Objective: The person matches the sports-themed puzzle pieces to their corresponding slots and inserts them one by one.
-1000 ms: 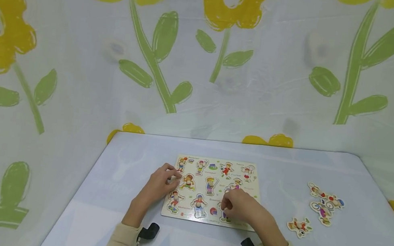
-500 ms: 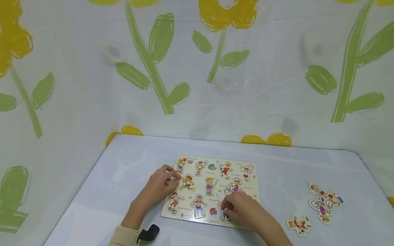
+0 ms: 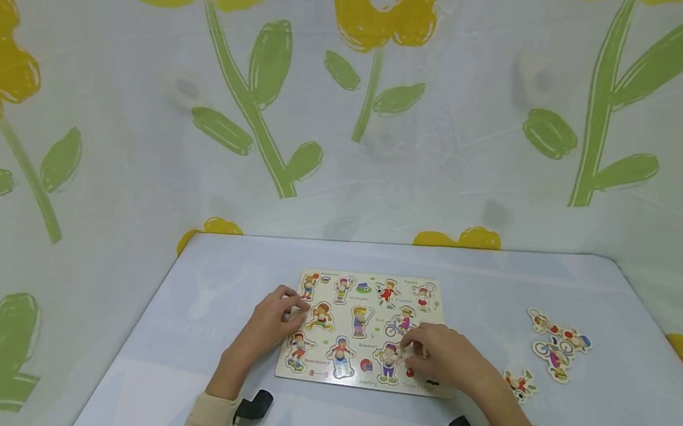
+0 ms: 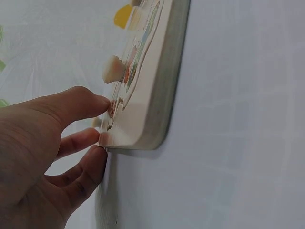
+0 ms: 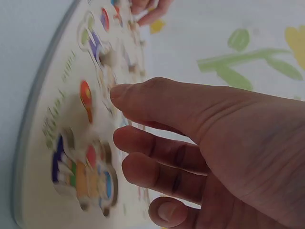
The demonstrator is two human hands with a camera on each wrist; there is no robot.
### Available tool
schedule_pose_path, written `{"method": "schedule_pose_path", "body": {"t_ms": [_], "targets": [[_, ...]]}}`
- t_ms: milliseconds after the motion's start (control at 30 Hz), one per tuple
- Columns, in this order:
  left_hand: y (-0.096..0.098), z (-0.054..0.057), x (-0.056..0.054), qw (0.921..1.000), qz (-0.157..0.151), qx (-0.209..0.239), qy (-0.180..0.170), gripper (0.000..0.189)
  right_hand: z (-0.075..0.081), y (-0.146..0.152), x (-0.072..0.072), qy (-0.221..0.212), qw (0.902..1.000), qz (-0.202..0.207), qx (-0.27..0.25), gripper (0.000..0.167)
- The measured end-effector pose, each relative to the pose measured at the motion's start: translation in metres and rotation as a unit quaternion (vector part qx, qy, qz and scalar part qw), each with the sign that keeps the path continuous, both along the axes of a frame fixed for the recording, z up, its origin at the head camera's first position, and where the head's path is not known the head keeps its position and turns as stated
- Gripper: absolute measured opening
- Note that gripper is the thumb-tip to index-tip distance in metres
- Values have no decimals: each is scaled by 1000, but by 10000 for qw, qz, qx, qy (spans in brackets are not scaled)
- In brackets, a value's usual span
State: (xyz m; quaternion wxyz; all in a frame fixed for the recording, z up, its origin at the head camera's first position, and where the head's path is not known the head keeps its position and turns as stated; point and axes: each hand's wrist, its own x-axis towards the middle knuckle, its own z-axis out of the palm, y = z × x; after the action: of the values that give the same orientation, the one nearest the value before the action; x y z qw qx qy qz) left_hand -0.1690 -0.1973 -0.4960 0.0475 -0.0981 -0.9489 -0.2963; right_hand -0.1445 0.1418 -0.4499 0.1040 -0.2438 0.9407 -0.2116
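Note:
A cream wooden peg puzzle board with cut-out figures of children at sports lies in front of me. My left hand rests its fingertips on the board's left edge; the left wrist view shows the thumb close over the face beside a round knob. Over the lower right part hovers my right hand, fingers loosely bent, thumb apart from the other fingertips and nothing held. Just left of it a figure piece in purple trousers sits in the board. A printed figure recess shows below the right fingers.
Right of the board, several loose figure pieces lie on the pale table: an overlapping group with a cyclist piece, and a red-clad piece nearer me. Black wrist mounts hang at both sleeves. A flower-printed curtain stands behind.
My right hand has let go of the purple-trousered figure piece and moved a little right, its fingers loosened, so that piece now shows whole. The left hand stays at the board's edge.

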Motion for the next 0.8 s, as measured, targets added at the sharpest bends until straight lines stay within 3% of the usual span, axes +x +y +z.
{"method": "schedule_pose_path", "body": {"t_ms": [300,800], "targets": [[1,1,0,10000,-31,21,28,16,9,31,-12,-138,9978,-647,46,24],[-2,-1,-1,10000,-83,29,9,15,11,81,-25,270,9935,-1105,23,27]]}}
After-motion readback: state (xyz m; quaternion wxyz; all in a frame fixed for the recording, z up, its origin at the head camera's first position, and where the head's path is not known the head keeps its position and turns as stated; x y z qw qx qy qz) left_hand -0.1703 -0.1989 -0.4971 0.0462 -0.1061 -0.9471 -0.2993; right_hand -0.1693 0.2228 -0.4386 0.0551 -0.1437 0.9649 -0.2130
